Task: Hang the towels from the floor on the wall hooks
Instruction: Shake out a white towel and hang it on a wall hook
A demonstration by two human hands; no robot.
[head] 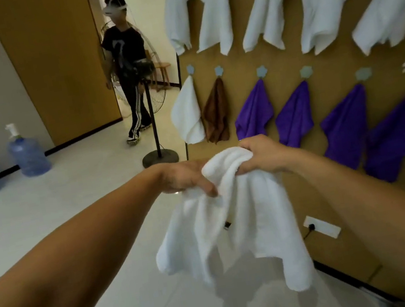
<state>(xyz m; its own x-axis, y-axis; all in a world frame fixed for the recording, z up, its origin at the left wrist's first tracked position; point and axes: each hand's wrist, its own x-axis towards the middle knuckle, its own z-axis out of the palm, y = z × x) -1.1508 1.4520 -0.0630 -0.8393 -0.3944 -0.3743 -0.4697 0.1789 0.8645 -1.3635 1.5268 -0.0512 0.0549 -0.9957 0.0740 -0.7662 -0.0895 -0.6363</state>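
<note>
Both my hands hold a white towel in the air in front of the brown wall. My left hand pinches its bunched top from the left, and my right hand grips the same top edge from the right. The rest of the towel hangs down loosely, with a small dark tag showing. On the wall, pale blue flower-shaped hooks carry a small white towel, a brown towel and several purple towels. Large white towels hang in a row above them.
A person in black walks near the doorway at the back. A standing fan on a round base stands close to the wall's left end. Two blue water bottles sit on the floor at left. A wall socket with a plug is low on the wall.
</note>
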